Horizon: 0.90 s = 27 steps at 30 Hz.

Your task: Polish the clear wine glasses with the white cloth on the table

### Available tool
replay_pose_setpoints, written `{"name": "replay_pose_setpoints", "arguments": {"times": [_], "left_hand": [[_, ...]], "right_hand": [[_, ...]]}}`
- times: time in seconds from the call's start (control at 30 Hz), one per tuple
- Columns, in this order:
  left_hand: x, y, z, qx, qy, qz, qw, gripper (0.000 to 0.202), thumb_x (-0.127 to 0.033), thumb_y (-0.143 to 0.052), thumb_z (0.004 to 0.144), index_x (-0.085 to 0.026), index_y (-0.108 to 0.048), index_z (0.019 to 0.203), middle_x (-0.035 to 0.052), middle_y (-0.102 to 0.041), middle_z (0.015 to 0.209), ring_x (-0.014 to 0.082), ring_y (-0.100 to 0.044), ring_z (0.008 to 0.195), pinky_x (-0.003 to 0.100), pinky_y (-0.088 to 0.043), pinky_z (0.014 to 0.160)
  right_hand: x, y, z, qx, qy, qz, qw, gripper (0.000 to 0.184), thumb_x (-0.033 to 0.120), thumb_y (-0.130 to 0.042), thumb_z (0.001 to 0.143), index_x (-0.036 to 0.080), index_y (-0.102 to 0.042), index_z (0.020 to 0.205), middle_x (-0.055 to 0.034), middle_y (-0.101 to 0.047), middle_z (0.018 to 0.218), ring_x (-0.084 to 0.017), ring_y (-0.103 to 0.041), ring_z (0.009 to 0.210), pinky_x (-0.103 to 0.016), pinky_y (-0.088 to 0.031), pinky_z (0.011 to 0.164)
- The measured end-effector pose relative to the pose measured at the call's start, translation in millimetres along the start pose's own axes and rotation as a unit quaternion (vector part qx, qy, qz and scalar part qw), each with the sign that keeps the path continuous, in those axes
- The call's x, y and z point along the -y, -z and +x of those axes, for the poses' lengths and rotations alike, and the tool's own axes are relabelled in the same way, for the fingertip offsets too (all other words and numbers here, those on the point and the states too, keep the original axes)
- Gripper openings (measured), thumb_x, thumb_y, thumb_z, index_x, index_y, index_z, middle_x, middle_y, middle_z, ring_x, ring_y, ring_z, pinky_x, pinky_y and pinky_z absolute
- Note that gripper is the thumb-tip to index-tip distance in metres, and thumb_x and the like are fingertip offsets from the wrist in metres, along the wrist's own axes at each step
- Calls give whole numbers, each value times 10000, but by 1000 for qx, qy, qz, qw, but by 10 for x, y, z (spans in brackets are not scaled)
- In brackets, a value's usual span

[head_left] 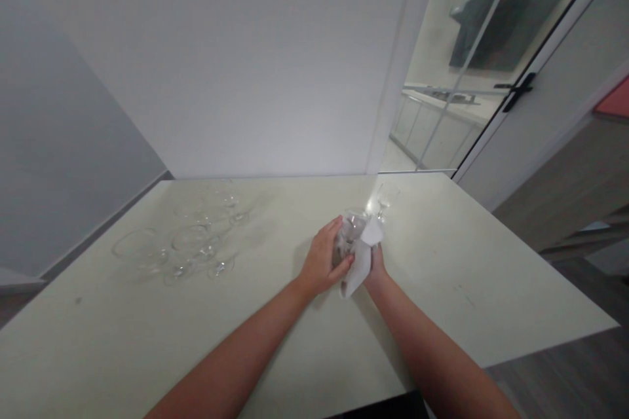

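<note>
Item: table [275, 347], pale top, far edge set along a white panel [246, 65], far left corner by a grey wall [73, 118].

Item: left hand [320, 262], over the far half of the table, right of the middle of its width. Fingers curled about the left side of a clear glass [354, 224], thumb laid across its near side.

Item: right hand [376, 267], just beside the left, closed on a white sheet [361, 263]; most of its fingers are hidden behind this. Cloth or paper, I cannot tell.

Item: the clear glass, held between both hands, partly covered by the white sheet. Whether it touches the table I cannot make out from here.

Item: a single stemmed glass [381, 216], upright near the far edge, just beyond the hands, on the side of the far right corner.

Item: a group of stemmed glasses [181, 268], towards the far left corner and left edge, well apart from the hands. Outlines overlap; exact count unclear.

Item: black object [386, 407], at the bottom of the view between the forearms, only partly seen.

Item: door [550, 85] with black handle [521, 91], beyond the far right corner.
</note>
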State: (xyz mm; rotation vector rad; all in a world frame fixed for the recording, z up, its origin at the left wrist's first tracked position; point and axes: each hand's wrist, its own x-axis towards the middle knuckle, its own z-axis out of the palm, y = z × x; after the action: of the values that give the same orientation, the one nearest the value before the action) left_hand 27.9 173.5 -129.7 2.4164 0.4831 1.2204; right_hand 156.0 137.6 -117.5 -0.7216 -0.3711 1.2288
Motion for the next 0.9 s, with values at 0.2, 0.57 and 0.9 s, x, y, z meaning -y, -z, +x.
{"name": "replay_pose_setpoints", "arguments": {"times": [0.2, 0.57, 0.9], "left_hand": [[99, -7, -24, -18, 8, -18, 1000, 678, -443, -468, 911, -182, -226, 1488, 186, -407, 1439, 327, -399, 1325, 539, -332, 1098], [85, 2, 3, -11, -2, -29, 1000, 646, -399, -461, 897, -192, -253, 1472, 179, -425, 1418, 328, -410, 1306, 539, -332, 1085], [108, -17, -15, -6, 8, -45, 999, 702, -380, -514, 879, -199, -215, 1488, 177, -412, 1426, 332, -410, 1299, 533, -345, 1078]], "right_hand": [[-77, -115, -58, 16, -40, 4, 999, 253, 411, -628, 737, 210, -694, 877, -21, -757, 840, -240, -680, 967, -359, -547, 879], [-112, -66, -20, 19, -49, -6, 999, 264, 454, -638, 733, 215, -662, 844, -21, -748, 812, -238, -671, 975, -361, -553, 857], [-133, -53, -24, 2, -52, -12, 999, 240, 429, -642, 733, 215, -658, 840, -9, -750, 784, -233, -684, 934, -362, -549, 868]]}}
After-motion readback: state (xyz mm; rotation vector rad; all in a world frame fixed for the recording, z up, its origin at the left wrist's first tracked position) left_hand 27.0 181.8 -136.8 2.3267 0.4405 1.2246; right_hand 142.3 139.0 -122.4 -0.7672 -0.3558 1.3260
